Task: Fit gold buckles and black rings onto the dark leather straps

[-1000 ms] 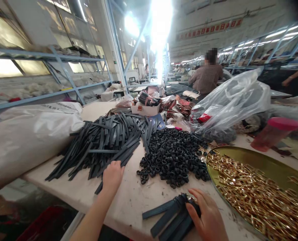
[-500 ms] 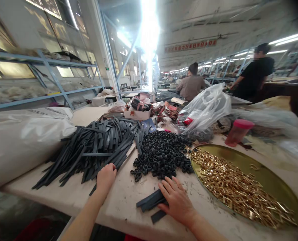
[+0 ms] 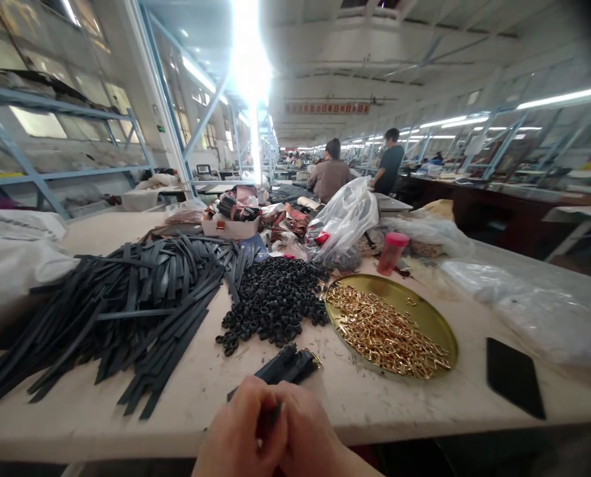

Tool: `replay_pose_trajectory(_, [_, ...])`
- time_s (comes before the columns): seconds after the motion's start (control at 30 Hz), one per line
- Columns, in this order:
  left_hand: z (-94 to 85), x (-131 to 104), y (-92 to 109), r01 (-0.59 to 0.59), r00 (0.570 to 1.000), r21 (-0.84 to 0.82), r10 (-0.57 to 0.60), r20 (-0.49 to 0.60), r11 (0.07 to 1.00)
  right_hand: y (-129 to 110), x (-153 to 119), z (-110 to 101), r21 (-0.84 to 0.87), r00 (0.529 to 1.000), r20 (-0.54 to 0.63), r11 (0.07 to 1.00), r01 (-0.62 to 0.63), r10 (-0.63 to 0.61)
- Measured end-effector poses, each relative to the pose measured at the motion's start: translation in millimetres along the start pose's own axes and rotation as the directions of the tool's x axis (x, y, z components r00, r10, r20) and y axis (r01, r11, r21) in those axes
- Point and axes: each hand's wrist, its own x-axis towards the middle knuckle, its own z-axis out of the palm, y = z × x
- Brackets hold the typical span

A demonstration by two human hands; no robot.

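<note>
My left hand and my right hand are pressed together at the table's front edge, fingers curled. A small dark bit shows between them, too hidden to name. Just beyond them lies a small bundle of dark strips, with gold metal at its right end. The big pile of dark strips spreads over the left side. Small black loops are heaped in the middle. To their right, a round gold tray holds many gold buckles.
A pink-lidded jar stands behind the tray. Clear plastic bags and an open box sit farther back. A black flat piece lies at the right. Two people are beyond the table.
The view has turned right. My left hand has left the strip pile and my right hand has left the small bundle; both have come together near the front edge.
</note>
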Motion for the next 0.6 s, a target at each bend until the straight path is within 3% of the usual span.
replay_pose_trajectory(0.1, [13.5,3.8,-4.1,0.021,0.993,-0.083,-0.011,0.116,0.996,-5.6,-4.1,-7.3,0.289,0.995,-0.011,0.953,-0.091,0.098])
replay_pose_trajectory(0.2, [22.2,12.4,-12.4,0.067,0.972,-0.208,-0.017,0.233,0.976,-0.9,-3.3,-15.0,0.523,0.976,0.024,0.829,-0.197,0.216])
replay_pose_trajectory(0.27, [32.9,15.2,-17.1,0.169,0.954,-0.333,-0.068,0.293,0.928,4.1,-2.1,-14.5,0.634,0.963,0.073,0.733,-0.247,0.261])
replay_pose_trajectory(0.37, [52.9,16.3,-24.2,0.386,0.907,-0.466,-0.234,0.351,0.796,12.8,-3.7,-10.2,0.721,0.940,0.149,0.617,-0.315,0.307])
replay_pose_trajectory(0.43, [63.5,18.0,-29.7,0.491,0.852,-0.478,-0.287,0.437,0.728,21.3,-6.4,-13.4,0.690,0.927,0.208,0.624,-0.366,0.313])
replay_pose_trajectory(0.53, [71.9,23.8,-36.0,0.637,0.750,-0.484,-0.339,0.567,0.600,45.1,-3.3,-34.9,0.423,0.911,0.224,0.807,-0.411,0.346])
replay_pose_trajectory(0.6, [73.4,29.5,-35.7,0.746,0.665,-0.537,-0.411,0.623,0.394,71.3,8.4,-55.2,0.070,0.922,0.057,0.920,-0.386,0.382])
